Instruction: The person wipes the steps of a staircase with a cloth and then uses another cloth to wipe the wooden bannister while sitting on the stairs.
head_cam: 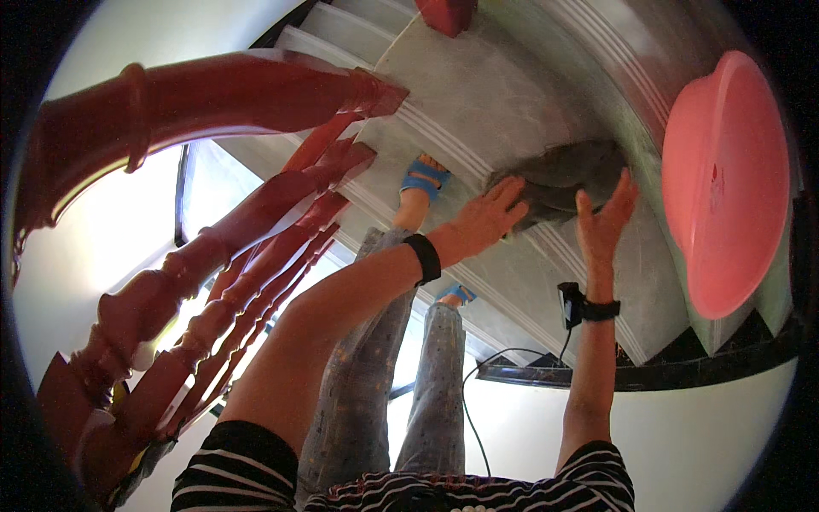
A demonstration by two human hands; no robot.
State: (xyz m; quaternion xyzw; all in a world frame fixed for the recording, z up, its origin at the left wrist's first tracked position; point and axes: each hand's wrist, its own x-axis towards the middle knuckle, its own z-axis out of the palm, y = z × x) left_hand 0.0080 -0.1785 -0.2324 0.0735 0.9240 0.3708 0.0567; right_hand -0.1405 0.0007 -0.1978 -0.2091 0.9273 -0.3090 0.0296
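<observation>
A dark grey cloth [579,169], slightly blurred, lies over a tread of the stone staircase. My left hand [489,214] is at its left edge, palm down with fingers spread; whether it touches the cloth cannot be told. Over the cloth's right side is my right hand [606,211], thumb and fingers wide apart, with nothing seen between them. Both wrists wear black bands, and a small black device [569,304] with a cable is on the right one. The pink plastic basin [729,185] appears tilted on the steps at the right.
Dark red turned balusters [198,256] and a thick post [211,96] line the left side. Grooved stone steps [473,275] run beneath me, with my feet in blue sandals [425,178] on them. A black cable [473,416] hangs near my right arm. A white wall is at lower right.
</observation>
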